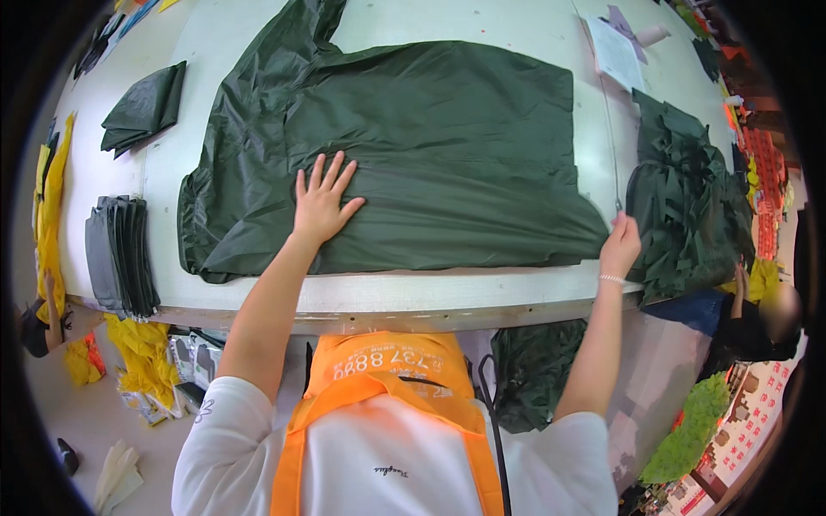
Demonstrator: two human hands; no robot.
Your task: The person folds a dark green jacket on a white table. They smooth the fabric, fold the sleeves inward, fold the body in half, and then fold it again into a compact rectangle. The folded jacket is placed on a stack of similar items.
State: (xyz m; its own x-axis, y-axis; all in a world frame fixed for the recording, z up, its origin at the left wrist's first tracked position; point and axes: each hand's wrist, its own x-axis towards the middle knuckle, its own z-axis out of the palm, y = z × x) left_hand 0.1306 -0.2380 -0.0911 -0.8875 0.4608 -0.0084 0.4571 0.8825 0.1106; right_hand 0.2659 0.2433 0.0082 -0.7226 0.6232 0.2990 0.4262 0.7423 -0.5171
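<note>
A dark green raincoat-like garment [430, 155] of thin, shiny fabric lies spread over the white table in front of me. My left hand [321, 202] rests flat on its left half, fingers spread. At the garment's lower right corner, my right hand [619, 242] is closed, pinching the fabric and drawing that edge out to the right. Creases run from the pinched corner toward my left hand. The corner between my right fingertips is mostly hidden. A heap of dark green fabric pieces [684, 202] lies just right of my right hand.
On the table's left side are a folded dark green bundle [144, 107] and a neat stack of dark folded pieces [120, 254]. White paper sheets [615, 53] lie at the far right. The table's front edge [361, 320] runs before me. Another person [748, 322] is at the right.
</note>
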